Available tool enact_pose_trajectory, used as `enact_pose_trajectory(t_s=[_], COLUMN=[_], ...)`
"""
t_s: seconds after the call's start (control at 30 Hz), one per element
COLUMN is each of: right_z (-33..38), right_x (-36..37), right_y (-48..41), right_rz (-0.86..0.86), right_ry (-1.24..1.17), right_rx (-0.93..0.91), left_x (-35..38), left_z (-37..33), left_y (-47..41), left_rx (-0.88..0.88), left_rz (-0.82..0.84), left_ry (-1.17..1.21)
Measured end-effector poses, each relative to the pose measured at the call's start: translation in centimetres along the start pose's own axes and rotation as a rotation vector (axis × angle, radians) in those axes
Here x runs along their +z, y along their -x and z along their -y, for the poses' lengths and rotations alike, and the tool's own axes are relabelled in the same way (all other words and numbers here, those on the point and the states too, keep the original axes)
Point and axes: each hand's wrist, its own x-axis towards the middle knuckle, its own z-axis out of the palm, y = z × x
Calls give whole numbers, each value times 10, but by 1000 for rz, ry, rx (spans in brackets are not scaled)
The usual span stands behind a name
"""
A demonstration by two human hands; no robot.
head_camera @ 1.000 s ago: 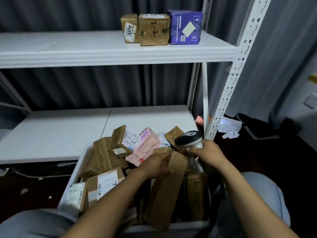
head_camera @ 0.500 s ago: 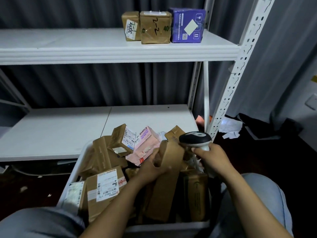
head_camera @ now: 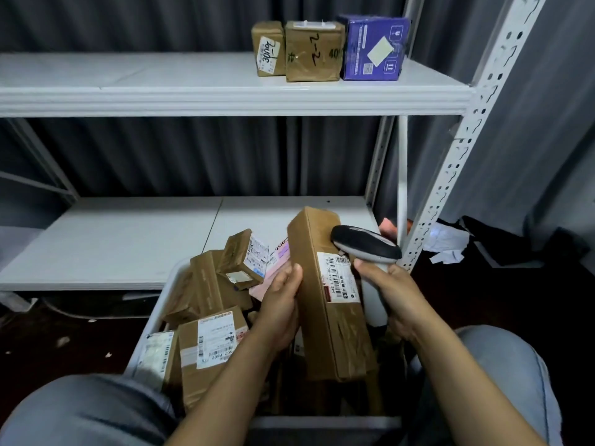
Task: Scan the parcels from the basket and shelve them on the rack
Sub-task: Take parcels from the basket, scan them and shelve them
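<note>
Step judged: scanning.
- Long parcel (head_camera: 328,317) was held upright over basket (head_camera: 322,428), its left edge gripped by left hand (head_camera: 280,310).
- Scanner (head_camera: 367,246) handle was clasped by right hand (head_camera: 392,300), head set just above barcode label (head_camera: 338,278).
- Advised: label be kept facing scanner window, parcel steadied.
- Basket was found crowded with brown parcels and one pink one.
- Three parcels were noted on upper shelf (head_camera: 225,94).

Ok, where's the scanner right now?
Right of centre in the head view: the right hand grips the scanner, its head by the label on the box held by the left hand.
</note>
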Motion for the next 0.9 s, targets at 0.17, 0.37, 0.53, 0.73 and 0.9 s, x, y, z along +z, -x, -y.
enact_pose_trajectory(t_s=[0.17,0.37,0.53,0.73,0.9], right_z=[0,-2,8,31,34], right_x=[7,11,3,-11,-9], right_y=[-1,-6,-4,1,5], right_rz=[-138,-219,-112,82,143], right_ry=[-8,46,170,722,907], right_rx=[8,-10,-27,-108,-160], left_x=[-2,-22,-39,-70,-86], left_z=[2,-1,-19,-44,-51], left_y=[5,3,0,-9,-12], left_rx=[187,-59,-48,5,6], left_rz=[-86,375,252,54,11], left_ry=[-461,-808,-824,-846,-825])
